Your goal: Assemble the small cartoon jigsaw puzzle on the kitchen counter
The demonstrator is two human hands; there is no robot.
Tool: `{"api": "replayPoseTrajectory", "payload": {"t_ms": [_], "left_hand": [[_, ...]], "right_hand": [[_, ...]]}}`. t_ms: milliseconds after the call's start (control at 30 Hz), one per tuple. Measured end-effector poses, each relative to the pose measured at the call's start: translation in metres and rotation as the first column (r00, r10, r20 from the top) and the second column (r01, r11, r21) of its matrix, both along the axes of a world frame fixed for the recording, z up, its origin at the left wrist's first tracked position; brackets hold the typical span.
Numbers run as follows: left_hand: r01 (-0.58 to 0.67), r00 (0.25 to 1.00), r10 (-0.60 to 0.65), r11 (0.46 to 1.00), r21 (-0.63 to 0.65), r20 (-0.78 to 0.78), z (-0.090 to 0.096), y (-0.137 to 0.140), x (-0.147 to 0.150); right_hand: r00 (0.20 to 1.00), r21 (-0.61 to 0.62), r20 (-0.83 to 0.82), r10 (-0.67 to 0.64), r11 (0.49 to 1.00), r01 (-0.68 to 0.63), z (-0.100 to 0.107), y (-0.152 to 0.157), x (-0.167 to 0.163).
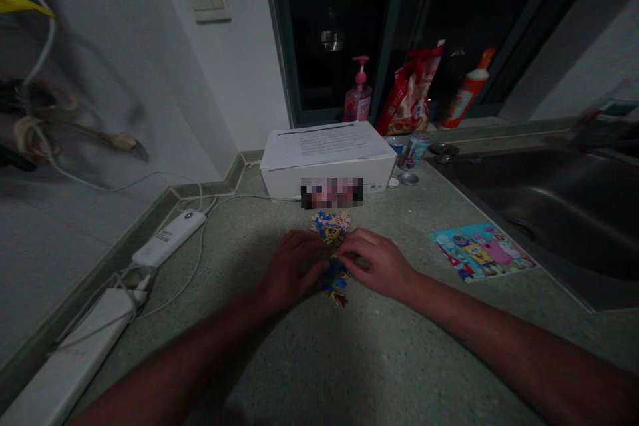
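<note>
Jigsaw puzzle pieces (327, 225) in blue, yellow and pale tones lie heaped on the counter just beyond my hands. More pieces, darker blue with some red and yellow, spread toward me as a loose cluster (338, 283) between and below my fingers. My left hand (295, 266) reaches in from the left with thumb and fingers apart, its fingertips over the pieces. From the other side, my right hand (377, 261) has its fingertips pinched at a small yellowish puzzle piece (334, 255), partly hidden by the fingers. A colourful cartoon picture card (483, 251) lies flat to the right.
A white box (329, 160) with a printed sheet on top stands behind the pieces. A drink can (414, 152) and round lids are beside it. The sink (564, 213) is at right. Power strips (94, 346) and cables run along the left wall. Bottles and a red bag (409, 93) line the windowsill.
</note>
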State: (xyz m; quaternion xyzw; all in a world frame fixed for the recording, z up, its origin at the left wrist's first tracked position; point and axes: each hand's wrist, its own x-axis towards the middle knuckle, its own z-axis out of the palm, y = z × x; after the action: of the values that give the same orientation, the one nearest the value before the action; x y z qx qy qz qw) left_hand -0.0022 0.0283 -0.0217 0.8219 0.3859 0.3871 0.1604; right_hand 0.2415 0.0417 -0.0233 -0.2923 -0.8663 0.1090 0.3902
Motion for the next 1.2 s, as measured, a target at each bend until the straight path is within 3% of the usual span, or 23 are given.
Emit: {"api": "replayPoseTrajectory", "payload": {"t_ms": [133, 567, 833, 1000, 1200], "left_hand": [[0.140, 0.989, -0.136, 0.988, 0.062, -0.058, 0.003, -0.004, 0.003], [0.215, 0.977, -0.215, 0.976, -0.040, 0.004, 0.010, -0.006, 0.004], [0.145, 0.987, -0.135, 0.983, -0.117, 0.089, 0.009, -0.006, 0.005], [0.206, 0.977, -0.197, 0.971, -0.121, 0.083, 0.012, -0.006, 0.004], [0.153, 0.983, -0.145, 0.986, -0.064, 0.114, 0.011, -0.007, 0.006]], "right_hand": [[0.999, 0.046, 0.007, 0.047, 0.998, -0.047, 0.000, -0.005, -0.005], [0.995, 0.099, -0.022, 0.094, 0.991, -0.091, 0.001, -0.006, -0.001], [0.996, 0.124, 0.026, 0.080, 0.989, -0.082, 0.001, -0.005, -0.002], [0.995, 0.129, 0.043, 0.087, 0.987, -0.092, 0.000, -0.006, 0.000], [0.996, 0.062, 0.054, 0.073, 0.995, -0.076, 0.001, -0.006, -0.001]]}}
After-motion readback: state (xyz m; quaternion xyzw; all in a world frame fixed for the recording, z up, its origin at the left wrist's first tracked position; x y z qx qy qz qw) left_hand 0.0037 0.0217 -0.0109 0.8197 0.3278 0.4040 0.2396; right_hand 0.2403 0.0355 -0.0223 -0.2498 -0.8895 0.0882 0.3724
